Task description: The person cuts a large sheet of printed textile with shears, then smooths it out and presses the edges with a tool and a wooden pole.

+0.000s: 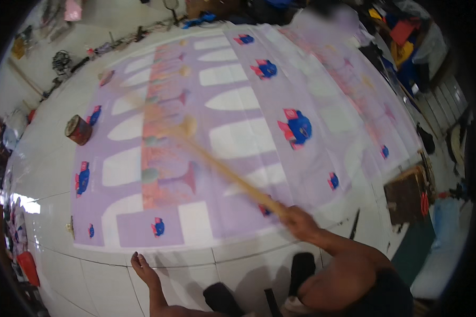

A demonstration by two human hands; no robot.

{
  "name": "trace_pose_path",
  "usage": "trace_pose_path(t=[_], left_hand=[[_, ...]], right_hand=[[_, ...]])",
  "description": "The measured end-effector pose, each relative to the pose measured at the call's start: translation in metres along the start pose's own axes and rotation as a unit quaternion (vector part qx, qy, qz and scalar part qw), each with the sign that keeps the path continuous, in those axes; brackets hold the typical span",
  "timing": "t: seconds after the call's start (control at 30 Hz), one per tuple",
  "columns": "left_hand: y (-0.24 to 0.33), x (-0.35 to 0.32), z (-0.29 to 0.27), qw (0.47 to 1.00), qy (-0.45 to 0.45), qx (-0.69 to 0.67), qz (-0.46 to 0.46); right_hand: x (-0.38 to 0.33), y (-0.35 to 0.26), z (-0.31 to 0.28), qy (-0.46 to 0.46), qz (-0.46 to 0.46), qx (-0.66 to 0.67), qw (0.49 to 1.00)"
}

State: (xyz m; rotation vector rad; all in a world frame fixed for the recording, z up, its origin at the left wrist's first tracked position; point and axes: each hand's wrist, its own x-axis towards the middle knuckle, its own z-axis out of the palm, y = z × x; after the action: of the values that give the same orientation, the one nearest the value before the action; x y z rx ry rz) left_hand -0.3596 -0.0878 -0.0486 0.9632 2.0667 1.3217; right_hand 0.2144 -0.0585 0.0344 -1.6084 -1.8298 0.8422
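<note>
My right hand [300, 224] is closed round the near end of a long wooden stick [232, 177]. The stick slants up and to the left over a large lavender printed sheet [227, 211] spread on the floor. Its far part is smeared by motion, so where it ends is unclear. White arch shapes, a pink-orange band and blue-and-red figures are printed on the sheet. My left hand [144, 268] holds nothing, fingers apart, just off the sheet's near edge. A rusty reddish can [78, 130] stands on the sheet's left side.
My feet [222, 297] are on the white tiles in front. A brown box [402, 198] with red-handled scissors [424, 203] lies at right. A dark narrow tool [355, 224] lies near the sheet. Piled goods line the walls; a red container [28, 268] is at left.
</note>
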Motion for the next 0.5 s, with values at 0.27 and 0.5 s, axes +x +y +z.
trace_pose_path(t=[0.27, 0.5], left_hand=[[0.067, -0.129, 0.018, 0.948, 0.119, -0.168, -0.241], [-0.045, -0.136, -0.057, 0.935, 0.086, 0.135, -0.316]], right_hand=[[-0.052, -0.044, 0.076, -0.495, -0.114, 0.012, 0.861], [-0.041, 0.036, 0.014, -0.19, -0.058, -0.099, 0.975]])
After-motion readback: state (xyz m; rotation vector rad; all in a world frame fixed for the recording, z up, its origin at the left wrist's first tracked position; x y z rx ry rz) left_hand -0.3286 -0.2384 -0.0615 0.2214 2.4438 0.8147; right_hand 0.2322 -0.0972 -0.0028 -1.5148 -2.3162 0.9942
